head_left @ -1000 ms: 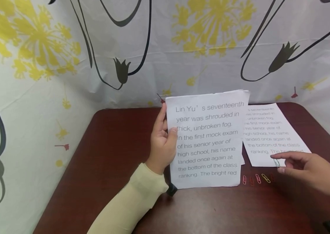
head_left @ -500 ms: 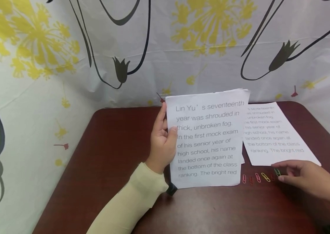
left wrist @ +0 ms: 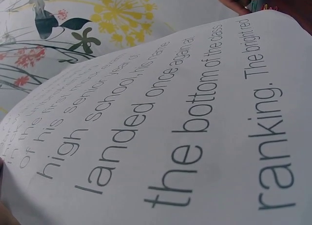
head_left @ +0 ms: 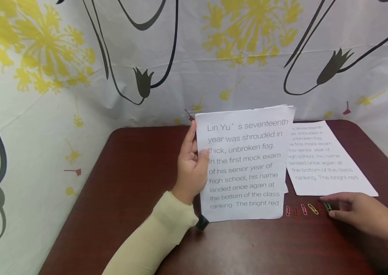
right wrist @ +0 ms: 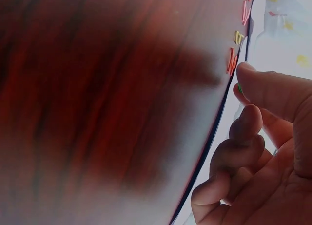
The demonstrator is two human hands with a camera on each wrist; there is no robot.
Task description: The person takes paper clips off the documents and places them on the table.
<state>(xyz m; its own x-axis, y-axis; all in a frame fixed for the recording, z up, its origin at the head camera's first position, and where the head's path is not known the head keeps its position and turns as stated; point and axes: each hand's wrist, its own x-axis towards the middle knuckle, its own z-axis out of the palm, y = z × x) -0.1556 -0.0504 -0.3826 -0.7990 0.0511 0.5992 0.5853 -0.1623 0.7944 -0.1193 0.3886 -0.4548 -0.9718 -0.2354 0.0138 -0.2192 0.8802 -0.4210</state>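
My left hand (head_left: 191,168) grips a small stack of printed sheets (head_left: 245,164) by its left edge, thumb in front and fingers behind. The sheets stand nearly upright, and in the left wrist view their text fills most of the picture. On the right, my right hand (head_left: 362,210) pinches a green paper clip (head_left: 327,206) between thumb and index finger, low over the table. Only a bit of that green clip (right wrist: 239,88) shows in the right wrist view. Beside it lie a dark red clip (head_left: 320,207), a yellow clip (head_left: 313,209) and a pink clip (head_left: 304,209) in a row.
Another printed sheet (head_left: 328,160) lies on the dark red table (head_left: 235,244) at the right, partly behind the held stack. More clips, a pink one (head_left: 287,211) and a red one (head_left: 295,212), continue the row leftward. A patterned cloth (head_left: 194,57) hangs behind the table.
My right hand has come down with the green paper clip, from over the lying sheet's lower edge to the right end of the clip row. My left hand and the stack have stayed nearly still.
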